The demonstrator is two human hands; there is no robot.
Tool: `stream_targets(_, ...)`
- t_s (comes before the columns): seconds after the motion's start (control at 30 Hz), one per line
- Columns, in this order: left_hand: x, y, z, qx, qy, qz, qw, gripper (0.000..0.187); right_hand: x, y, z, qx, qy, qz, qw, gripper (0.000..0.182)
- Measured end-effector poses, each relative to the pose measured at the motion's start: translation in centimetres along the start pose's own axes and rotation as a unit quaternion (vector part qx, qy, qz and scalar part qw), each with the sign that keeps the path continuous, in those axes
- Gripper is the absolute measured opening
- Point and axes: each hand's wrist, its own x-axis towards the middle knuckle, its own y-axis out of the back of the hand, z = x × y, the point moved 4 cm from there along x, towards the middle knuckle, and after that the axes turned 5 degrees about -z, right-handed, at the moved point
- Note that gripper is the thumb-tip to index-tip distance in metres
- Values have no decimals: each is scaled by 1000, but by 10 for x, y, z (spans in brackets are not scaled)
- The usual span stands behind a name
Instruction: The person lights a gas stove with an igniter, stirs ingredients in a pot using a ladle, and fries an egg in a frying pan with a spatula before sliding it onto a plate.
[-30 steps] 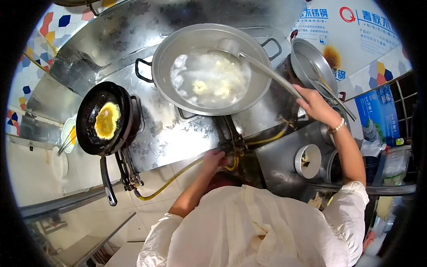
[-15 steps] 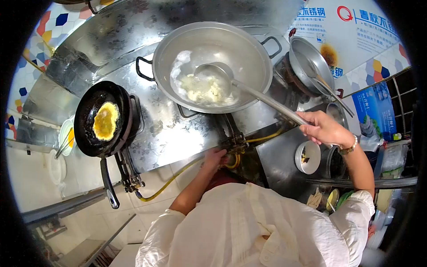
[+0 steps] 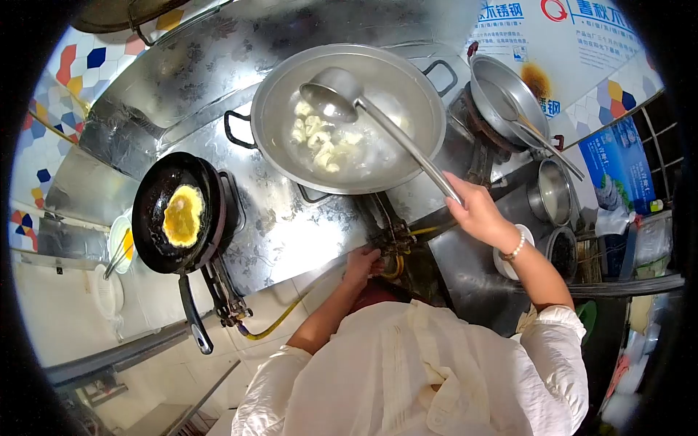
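My right hand [image 3: 480, 214] is closed round the end of a long-handled metal ladle [image 3: 403, 142]. Its bowl is over the left-centre of a wide two-handled pot [image 3: 432, 145] of cloudy liquid. Pale, crinkled dumpling-like pieces [image 3: 318, 139] float below and left of the bowl. Down at the stove's front edge, my left hand [image 3: 361, 266] has its fingers curled beside the gas valve [image 3: 396, 240]; what they grip is hidden. On the left, a flat egg [image 3: 183, 216] lies in a black frying pan [image 3: 153, 240].
A shallow metal pan [image 3: 534, 91] with a utensil across it stands at the back right. Below it are a small metal pot [image 3: 550, 192] and a partly covered white bowl [image 3: 505, 267]. A yellow gas hose [image 3: 280, 327] hangs in front. A bowl with yellow contents [image 3: 120, 243] sits far left.
The ladle bowl has moved toward the pot's far side, off the floating pieces, which now show separately. My right hand has shifted left. My left hand stays at the valve.
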Motion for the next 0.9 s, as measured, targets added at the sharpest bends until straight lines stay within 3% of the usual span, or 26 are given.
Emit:
stream_targets(0.07,5,2,-5,1,8,-35,999,22,0,-2,1,-49,42,81,995,45)
stream_targets(0.17,1,0,-2,-9,6,-44,999,22,-1,-4,4,-57,-8,92,994,45)
stream_targets(0.27,1,-2,-1,-9,23,-43,999,21,-5,-6,4,-54,16,144,988,45)
stream_targets(0.4,-2,-2,4,21,45,-81,995,37,-13,-7,10,-40,4,167,985,45)
stream_targets(0.47,-5,-4,7,30,51,-71,996,41,-16,-7,12,-14,-49,163,985,45)
stream_targets(0.6,-5,-3,6,36,56,-78,995,43,-21,-10,23,-12,-59,177,982,44)
stream_targets(0.67,-4,-3,5,19,42,-93,995,44,-23,-9,24,-48,-6,218,975,45)
stream_targets(0.9,-4,-4,5,7,42,-97,994,44,-27,-9,23,-25,-53,206,977,45)
